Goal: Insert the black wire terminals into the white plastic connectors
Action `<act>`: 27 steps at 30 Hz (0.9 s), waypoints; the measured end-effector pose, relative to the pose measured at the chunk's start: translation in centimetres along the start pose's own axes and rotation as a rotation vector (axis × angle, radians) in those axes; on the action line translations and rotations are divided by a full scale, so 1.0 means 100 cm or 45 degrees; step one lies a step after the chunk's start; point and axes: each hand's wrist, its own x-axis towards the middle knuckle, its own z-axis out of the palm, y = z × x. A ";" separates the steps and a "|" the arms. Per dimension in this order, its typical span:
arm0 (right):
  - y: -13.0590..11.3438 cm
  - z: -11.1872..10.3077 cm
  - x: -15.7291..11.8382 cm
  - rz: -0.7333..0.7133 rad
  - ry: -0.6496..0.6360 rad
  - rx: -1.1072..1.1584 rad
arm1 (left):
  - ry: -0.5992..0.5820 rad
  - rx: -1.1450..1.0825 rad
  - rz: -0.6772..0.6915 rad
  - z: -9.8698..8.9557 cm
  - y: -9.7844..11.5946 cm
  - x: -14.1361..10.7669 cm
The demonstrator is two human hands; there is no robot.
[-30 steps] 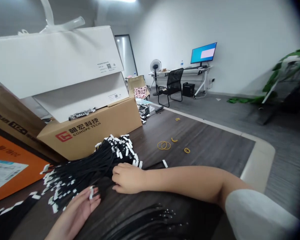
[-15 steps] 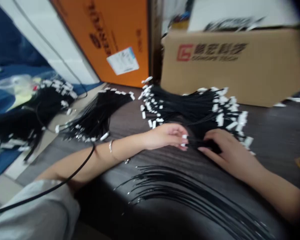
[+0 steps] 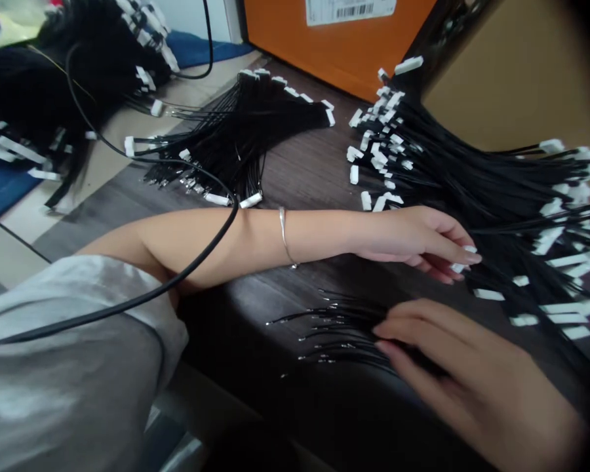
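Note:
My left hand is closed, with a small white connector held between thumb and fingers. Black wires lie right beside it, and I cannot tell which of them join this connector. Lower and to the right, my right hand bends over a row of loose black wires with bare metal-tipped ends. Its thumb and fingertips come together on these wires, though how many they pinch is hidden. A large pile of black wires with white connectors spreads just behind my left hand.
A smaller fanned bundle of wires lies beyond my left forearm, with another big bundle at far left. An orange box and a cardboard box stand behind. A thick black cable crosses over my left arm.
The view has turned and come closer on the left side. My right hand has left the spot beside the left hand and come down to the loose wires. The left hand still holds the connector.

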 end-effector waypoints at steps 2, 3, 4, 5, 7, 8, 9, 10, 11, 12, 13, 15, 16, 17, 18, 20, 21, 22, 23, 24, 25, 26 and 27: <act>-0.011 0.005 0.017 -0.079 -0.019 -0.036 | -0.005 0.008 0.006 0.001 0.001 -0.001; -0.011 0.005 0.023 -0.101 -0.004 -0.070 | -0.003 0.016 0.001 0.001 0.001 -0.001; -0.010 0.005 0.027 -0.104 0.020 -0.111 | -0.003 0.021 -0.006 0.002 0.001 -0.002; -0.007 0.005 0.030 -0.101 0.035 -0.153 | -0.001 0.024 -0.010 0.002 0.001 -0.002; 0.000 0.005 0.034 -0.075 0.031 -0.212 | 0.006 0.033 -0.026 0.003 0.002 -0.003; 0.004 0.005 0.035 -0.057 0.009 -0.211 | 0.004 0.039 -0.033 0.003 0.002 -0.004; 0.007 0.006 0.035 -0.040 -0.025 -0.188 | -0.001 0.046 -0.037 0.003 0.002 -0.004; 0.009 0.006 0.036 -0.024 -0.068 -0.148 | -0.004 0.054 -0.041 0.003 0.003 -0.005; 0.011 0.006 0.037 -0.008 -0.112 -0.103 | -0.002 0.061 -0.043 0.004 0.003 -0.005; 0.011 0.006 0.037 0.014 -0.158 -0.060 | 0.001 0.058 -0.039 0.004 0.003 -0.006; 0.010 0.006 0.038 0.043 -0.193 -0.024 | 0.005 0.051 -0.032 0.005 0.003 -0.005; 0.008 0.004 0.039 0.120 -0.225 0.038 | 0.033 0.034 -0.019 0.005 0.004 -0.004; 0.006 0.002 0.040 0.173 -0.238 0.070 | 0.048 0.027 -0.017 0.005 0.004 -0.003; 0.004 0.000 0.040 0.234 -0.255 0.110 | 0.059 0.022 -0.019 0.005 0.004 -0.002; 0.003 -0.003 0.041 0.301 -0.268 0.156 | 0.063 0.023 -0.037 0.005 0.004 -0.001; 0.001 -0.011 0.041 0.454 -0.252 0.266 | 0.072 0.043 -0.071 0.003 0.004 -0.001; 0.001 -0.015 0.041 0.529 -0.232 0.322 | 0.075 0.062 -0.071 0.003 0.005 -0.001; 0.002 -0.019 0.040 0.589 -0.206 0.382 | 0.082 0.083 -0.056 0.002 0.005 -0.002; 0.003 -0.023 0.039 0.638 -0.179 0.448 | 0.089 0.101 -0.029 0.002 0.005 -0.003; 0.004 -0.028 0.037 0.684 -0.163 0.517 | 0.086 0.109 -0.002 0.001 0.004 -0.005; 0.007 -0.032 0.034 0.722 -0.148 0.586 | 0.085 0.104 0.016 0.001 0.004 -0.006; 0.009 -0.036 0.032 0.748 -0.127 0.650 | 0.079 0.092 0.017 0.001 0.004 -0.007; 0.013 -0.039 0.029 0.764 -0.098 0.704 | 0.086 0.073 0.020 0.002 0.004 -0.008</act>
